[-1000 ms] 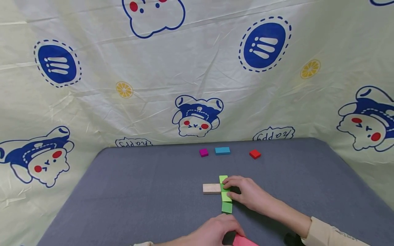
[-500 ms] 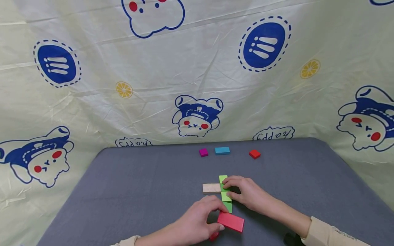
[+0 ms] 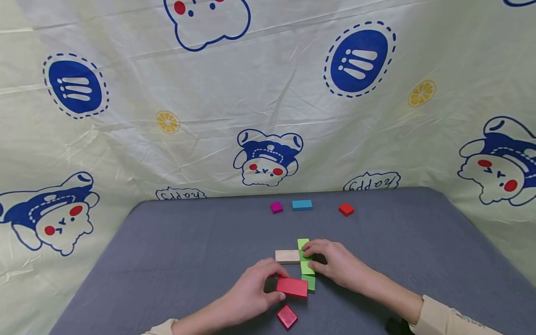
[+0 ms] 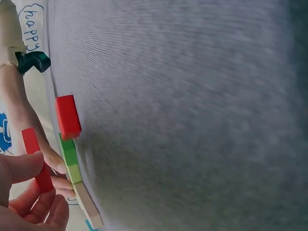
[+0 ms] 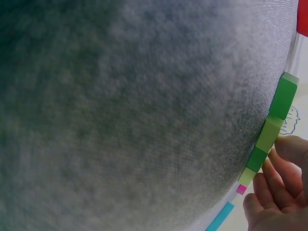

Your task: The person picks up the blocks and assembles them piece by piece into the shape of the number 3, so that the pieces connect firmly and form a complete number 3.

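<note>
My left hand (image 3: pixel 249 291) pinches a flat red rectangular block (image 3: pixel 292 287) between thumb and fingers, raised above the table; in the head view it overlaps the near dark green block (image 3: pixel 311 283). Four-sided and glossy, a second red block (image 3: pixel 287 317) stands on the table just below that hand. My right hand (image 3: pixel 337 263) rests its bent fingers and thumb (image 5: pixel 292 148) against the right side of a row of alternating light and dark green blocks. A plain wooden block (image 3: pixel 287 257) lies crosswise at the row's left side.
Toward the back of the grey table (image 3: pixel 201 251) lie a magenta block (image 3: pixel 277 207), a blue block (image 3: pixel 302 205) and a red-orange block (image 3: pixel 346 210). Behind the table hangs a printed cloth (image 3: pixel 201 153). A dark object (image 3: pixel 398 325) sits by the right sleeve.
My left hand has come up and leftward from the near edge, carrying the red block toward the row's near end. The second red block has come into full view. My right hand stays put.
</note>
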Motion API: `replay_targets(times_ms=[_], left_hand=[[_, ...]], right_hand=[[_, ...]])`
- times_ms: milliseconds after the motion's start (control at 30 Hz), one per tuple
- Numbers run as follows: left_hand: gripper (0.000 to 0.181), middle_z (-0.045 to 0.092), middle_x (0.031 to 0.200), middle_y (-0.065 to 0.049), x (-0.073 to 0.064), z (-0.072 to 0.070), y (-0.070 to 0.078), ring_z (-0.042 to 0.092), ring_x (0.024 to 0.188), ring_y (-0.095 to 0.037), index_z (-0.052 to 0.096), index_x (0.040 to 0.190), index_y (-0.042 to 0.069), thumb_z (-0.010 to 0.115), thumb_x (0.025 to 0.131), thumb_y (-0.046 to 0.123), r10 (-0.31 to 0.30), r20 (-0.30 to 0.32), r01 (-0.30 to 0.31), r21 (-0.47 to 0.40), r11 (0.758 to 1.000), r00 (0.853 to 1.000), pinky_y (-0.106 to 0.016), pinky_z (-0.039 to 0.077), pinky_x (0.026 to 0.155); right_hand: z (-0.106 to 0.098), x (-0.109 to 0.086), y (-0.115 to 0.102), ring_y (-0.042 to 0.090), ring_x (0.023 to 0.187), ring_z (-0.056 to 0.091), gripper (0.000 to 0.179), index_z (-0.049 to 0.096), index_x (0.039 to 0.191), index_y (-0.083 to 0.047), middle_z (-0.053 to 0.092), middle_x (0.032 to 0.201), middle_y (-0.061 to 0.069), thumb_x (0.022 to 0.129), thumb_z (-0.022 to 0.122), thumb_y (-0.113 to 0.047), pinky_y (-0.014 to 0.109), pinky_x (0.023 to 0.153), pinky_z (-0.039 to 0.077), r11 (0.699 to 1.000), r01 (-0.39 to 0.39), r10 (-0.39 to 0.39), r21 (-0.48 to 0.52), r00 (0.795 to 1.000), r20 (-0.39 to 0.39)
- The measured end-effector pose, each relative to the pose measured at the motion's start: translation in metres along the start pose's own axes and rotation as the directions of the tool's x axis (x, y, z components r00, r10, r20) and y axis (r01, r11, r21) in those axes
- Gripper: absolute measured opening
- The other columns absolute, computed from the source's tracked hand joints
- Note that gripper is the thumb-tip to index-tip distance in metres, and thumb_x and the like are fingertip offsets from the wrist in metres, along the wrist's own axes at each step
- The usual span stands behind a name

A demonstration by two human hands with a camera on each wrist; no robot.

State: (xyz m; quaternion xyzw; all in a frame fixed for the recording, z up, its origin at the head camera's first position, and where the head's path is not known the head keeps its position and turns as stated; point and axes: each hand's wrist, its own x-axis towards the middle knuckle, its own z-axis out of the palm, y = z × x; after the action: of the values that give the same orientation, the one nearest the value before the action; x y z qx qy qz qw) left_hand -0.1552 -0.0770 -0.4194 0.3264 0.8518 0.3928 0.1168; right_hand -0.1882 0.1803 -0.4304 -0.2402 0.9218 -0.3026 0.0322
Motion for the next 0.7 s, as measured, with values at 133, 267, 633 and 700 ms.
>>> replay_targets(times_ms=[133, 267, 633, 700], left_hand=[[0.028, 0.055, 0.101, 0.017, -0.002, -0.001, -0.006, 0.054, 0.097, -0.007, 0.065, 0.108, 0.023, 0.077, 0.085, 0.014, -0.001, -0.012, 0.002, 0.015, 1.0, 1.0, -0.031, 0.047, 0.088], [0.027, 0.055, 0.099, 0.017, -0.003, -0.001, -0.01, 0.054, 0.095, -0.006, 0.065, 0.106, 0.023, 0.078, 0.084, 0.014, -0.022, -0.008, 0.022, 0.034, 0.999, 1.0, -0.03, 0.047, 0.087], [0.025, 0.054, 0.094, 0.018, -0.005, 0.004, -0.017, 0.05, 0.092, -0.005, 0.066, 0.101, 0.022, 0.08, 0.082, 0.015, -0.06, 0.002, 0.06, 0.111, 0.992, 0.998, -0.027, 0.045, 0.083], [0.025, 0.055, 0.093, 0.019, -0.005, 0.005, -0.018, 0.049, 0.091, -0.005, 0.066, 0.1, 0.022, 0.08, 0.082, 0.016, -0.056, 0.002, 0.055, 0.116, 0.992, 0.998, -0.026, 0.044, 0.082]], right_hand=[[0.0, 0.0, 0.0, 0.026, 0.12, 0.055, 0.023, 0.072, 0.111, -0.012, 0.062, 0.123, 0.0, 0.088, 0.073, -0.009, 0.05, 0.098, 0.043, 1.0, 0.008, -0.008, -0.005, 1.0, 0.001], [0.0, -0.001, 0.0, 0.027, 0.121, 0.055, 0.023, 0.072, 0.111, -0.012, 0.062, 0.123, 0.0, 0.088, 0.072, -0.008, 0.049, 0.099, 0.043, 1.0, 0.012, -0.012, -0.001, 1.0, -0.001], [-0.001, 0.0, -0.001, 0.027, 0.121, 0.054, 0.023, 0.072, 0.111, -0.011, 0.062, 0.124, 0.0, 0.089, 0.072, -0.009, 0.049, 0.099, 0.043, 1.0, -0.003, 0.003, -0.001, 1.0, 0.005], [-0.001, 0.0, -0.001, 0.027, 0.122, 0.054, 0.022, 0.072, 0.111, -0.012, 0.062, 0.124, -0.001, 0.089, 0.072, -0.009, 0.049, 0.099, 0.043, 1.0, -0.004, 0.004, 0.004, 1.0, 0.006]])
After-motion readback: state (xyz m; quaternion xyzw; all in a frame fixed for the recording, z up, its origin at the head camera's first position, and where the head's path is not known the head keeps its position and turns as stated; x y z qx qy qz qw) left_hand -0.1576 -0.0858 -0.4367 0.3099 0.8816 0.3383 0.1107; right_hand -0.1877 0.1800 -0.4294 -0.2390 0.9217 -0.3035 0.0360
